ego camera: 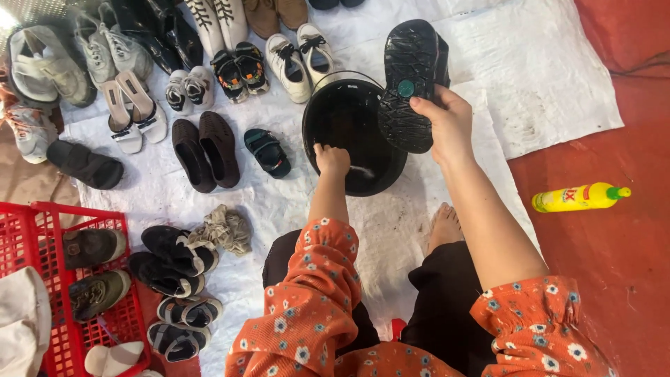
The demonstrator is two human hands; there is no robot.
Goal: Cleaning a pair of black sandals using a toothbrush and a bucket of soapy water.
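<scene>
Gripping a black chunky-soled shoe (pixel 413 84) sole-up, the right hand (pixel 450 126) was closed around its heel end, directly above the round black plastic bucket (pixel 328 105). The left hand (pixel 332 160) was dipped inside that bucket, curled tight; whether anything was held in it could not be told. Rows of assorted shoes were laid on the white cloth sheet (pixel 544 77) beyond, a red plastic crate (pixel 42 230) stood to the left, and a yellow plastic bottle (pixel 578 197) lay on the red floor. The bucket could be tipped by the pressing hand, and the nearby footwear wetted.
</scene>
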